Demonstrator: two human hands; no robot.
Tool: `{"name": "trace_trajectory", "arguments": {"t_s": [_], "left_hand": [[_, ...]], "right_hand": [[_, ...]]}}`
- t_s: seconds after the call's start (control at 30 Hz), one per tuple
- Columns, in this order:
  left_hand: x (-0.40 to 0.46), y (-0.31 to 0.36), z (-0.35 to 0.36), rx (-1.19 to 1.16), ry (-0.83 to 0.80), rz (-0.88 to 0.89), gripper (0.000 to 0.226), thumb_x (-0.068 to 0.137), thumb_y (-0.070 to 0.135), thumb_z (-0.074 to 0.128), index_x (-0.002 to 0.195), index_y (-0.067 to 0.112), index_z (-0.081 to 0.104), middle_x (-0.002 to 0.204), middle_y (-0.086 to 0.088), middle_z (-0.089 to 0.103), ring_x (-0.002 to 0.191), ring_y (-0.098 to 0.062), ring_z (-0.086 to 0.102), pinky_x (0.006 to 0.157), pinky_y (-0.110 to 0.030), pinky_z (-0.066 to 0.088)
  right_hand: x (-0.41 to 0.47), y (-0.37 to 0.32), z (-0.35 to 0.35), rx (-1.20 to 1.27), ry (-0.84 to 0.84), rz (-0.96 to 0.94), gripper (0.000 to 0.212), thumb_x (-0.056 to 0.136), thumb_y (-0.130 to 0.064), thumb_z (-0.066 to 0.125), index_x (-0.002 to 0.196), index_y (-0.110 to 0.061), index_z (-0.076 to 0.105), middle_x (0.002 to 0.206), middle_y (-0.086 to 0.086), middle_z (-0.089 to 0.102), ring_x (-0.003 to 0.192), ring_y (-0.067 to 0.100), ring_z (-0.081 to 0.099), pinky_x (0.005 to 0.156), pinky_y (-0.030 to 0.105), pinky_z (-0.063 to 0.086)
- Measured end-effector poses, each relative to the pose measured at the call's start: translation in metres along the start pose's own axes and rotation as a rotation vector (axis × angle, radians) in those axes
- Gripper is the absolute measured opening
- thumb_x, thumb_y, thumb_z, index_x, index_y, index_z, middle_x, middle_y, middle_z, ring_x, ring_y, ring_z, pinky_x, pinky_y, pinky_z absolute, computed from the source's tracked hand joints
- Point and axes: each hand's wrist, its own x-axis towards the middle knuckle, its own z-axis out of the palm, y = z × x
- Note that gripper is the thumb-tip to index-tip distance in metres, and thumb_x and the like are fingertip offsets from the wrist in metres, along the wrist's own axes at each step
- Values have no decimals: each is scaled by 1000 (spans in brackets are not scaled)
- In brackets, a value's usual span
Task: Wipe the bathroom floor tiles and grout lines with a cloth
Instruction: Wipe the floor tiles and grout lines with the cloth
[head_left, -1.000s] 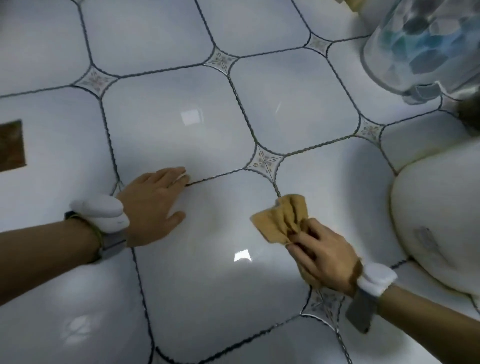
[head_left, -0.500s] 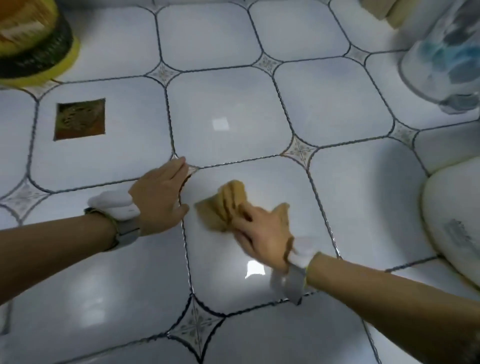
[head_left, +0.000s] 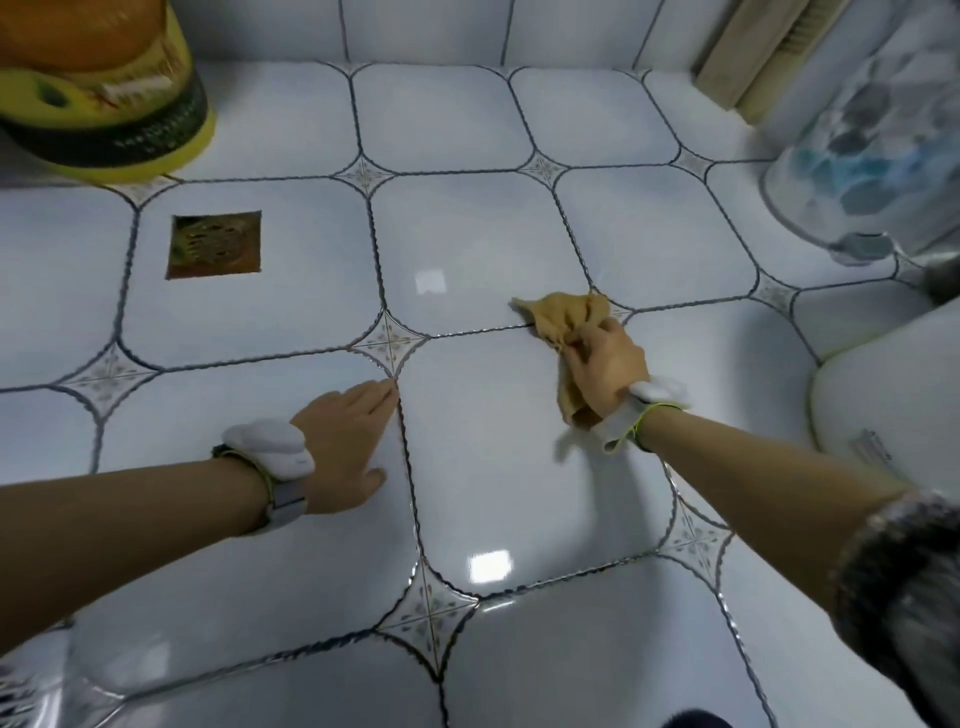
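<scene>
Right hand (head_left: 605, 371) gripping crumpled tan cloth (head_left: 563, 317), swept from tile centre onto far grout line (head_left: 467, 332); grout now covered. Left hand (head_left: 343, 441) flat, fingers straight, bracing on glossy white floor tile (head_left: 234, 545).

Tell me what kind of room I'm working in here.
Most likely a bathroom: glossy tiled floor with a square floor drain set in it, and what looks like a white toilet base at the right.

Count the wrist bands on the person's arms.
2: a left band behind the left hand flat on the floor, and a right band behind the right hand gripping the cloth.
</scene>
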Motion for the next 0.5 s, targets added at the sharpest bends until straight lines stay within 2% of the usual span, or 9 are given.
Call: {"name": "trace_trajectory", "arguments": {"t_s": [0.1,0.2,0.27,0.3,0.33,0.4,0.5], "left_hand": [[6,7,-2,-32,22,-19,86,88,48,50,151,8,8,160,-5,9,146,-19,14,117,-32,20],[12,17,2,-43,35,19,85,87,46,51,151,9,8,160,-4,7,147,-18,11,117,-32,20],[19,25,3,-36,13,66,89,85,47,53,152,9,7,161,-5,5,147,-18,10,117,-33,20],[22,28,4,-30,-4,75,93,84,48,55,152,8,5,161,-5,3,147,-18,8,118,-33,19],[25,31,4,-24,-10,80,97,83,51,55,152,8,3,161,-5,1,147,-18,7,118,-33,18],[32,37,4,-21,-28,91,102,81,57,55,151,8,0,161,-5,-1,147,-18,6,119,-33,16],[44,46,5,-22,1,118,102,81,62,52,151,7,3,160,-6,2,147,-19,7,118,-34,17]], "right_hand": [[-62,-34,-1,24,-80,-263,11,92,-25,51,97,-24,61,109,4,55,79,36,61,67,40,46],[-157,-57,5,59,-207,-574,4,89,-29,50,93,-27,52,95,-2,50,64,26,55,63,44,43],[-186,-46,4,18,-316,-718,2,90,-29,54,90,-30,53,96,-4,43,69,20,50,59,41,42],[-182,-33,2,17,-345,-729,3,91,-29,56,93,-30,55,99,-4,42,74,19,50,58,38,44],[-168,-19,-1,46,-339,-695,5,93,-28,58,98,-28,58,101,-2,44,77,20,50,57,36,45],[-130,16,-4,92,-178,-535,12,94,-23,63,105,-21,66,99,5,51,73,26,54,59,32,47],[-81,75,-14,25,56,-74,15,95,-24,61,108,-19,67,100,8,51,71,34,57,63,34,44]]}}
